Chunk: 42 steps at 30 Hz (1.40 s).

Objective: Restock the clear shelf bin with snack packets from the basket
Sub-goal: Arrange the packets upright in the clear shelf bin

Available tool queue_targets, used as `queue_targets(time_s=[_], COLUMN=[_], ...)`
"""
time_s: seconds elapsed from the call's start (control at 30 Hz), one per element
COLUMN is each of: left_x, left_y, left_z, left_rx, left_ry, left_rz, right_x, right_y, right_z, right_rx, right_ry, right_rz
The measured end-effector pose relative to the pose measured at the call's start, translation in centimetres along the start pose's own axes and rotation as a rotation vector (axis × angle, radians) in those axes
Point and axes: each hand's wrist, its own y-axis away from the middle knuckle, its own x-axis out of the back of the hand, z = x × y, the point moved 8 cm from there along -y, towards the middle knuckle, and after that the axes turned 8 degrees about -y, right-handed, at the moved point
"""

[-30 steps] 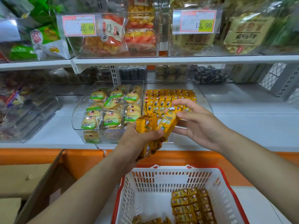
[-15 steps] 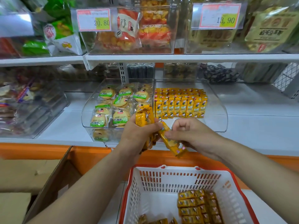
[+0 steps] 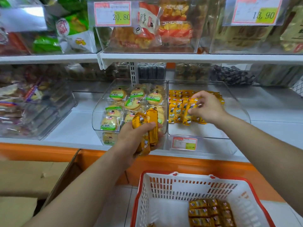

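Note:
My left hand (image 3: 136,136) grips a bunch of yellow snack packets (image 3: 148,126) in front of the shelf edge. Inside the clear shelf bin (image 3: 236,128), my right hand (image 3: 207,107) pinches one yellow packet (image 3: 191,107) at the front row of upright yellow packets (image 3: 177,110) that stand there. Below, the white basket with a red rim (image 3: 164,194) holds several more yellow packets (image 3: 209,213) at its bottom right.
A second clear bin (image 3: 98,122) of round green-labelled cakes sits left of the target bin. A price tag (image 3: 184,143) hangs on the bin's front. An upper shelf (image 3: 180,57) with bagged snacks overhangs. A cardboard box (image 3: 32,177) stands at the lower left.
My right hand drew one packet from the bunch in my left hand and carried it up into the clear bin. My left hand stayed put with the rest.

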Motion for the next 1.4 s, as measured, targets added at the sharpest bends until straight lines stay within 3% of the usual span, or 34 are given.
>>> queue_targets(time_s=[0.13,0.33,0.6,0.77,0.9,1.17,1.4], left_x=[0.6,0.7,0.1,0.0,-0.5,-4.8,-9.0], left_y=[-0.3,-0.6,-0.7,-0.6,-0.4,0.9,2.8], left_z=[0.0,-0.4,-0.4,-0.1,-0.2,-0.3,-0.6], left_rx=[-0.004,0.029,0.009,-0.005,-0.011,-0.072,-0.19], left_ry=[0.001,0.069,0.08,0.071,0.031,-0.1,-0.245], left_rz=[-0.012,-0.039,-0.07,-0.077,-0.09,-0.166,-0.244], right_x=[-2.1,-4.9,-5.6,-4.5,-1.4,-0.5,0.5], right_y=[-3.1,-4.7,-4.9,-4.0,-0.5,12.1,13.7], right_z=[0.3,1.4,1.8,1.8,-1.0,-4.2,-3.4], right_rx=[0.067,0.115,0.147,0.045,0.119,-0.07,-0.126], right_ry=[0.265,0.458,0.661,0.502,0.456,-0.417,-0.339], right_rz=[0.016,-0.048,-0.009,-0.074,-0.011,-0.3,-0.253])
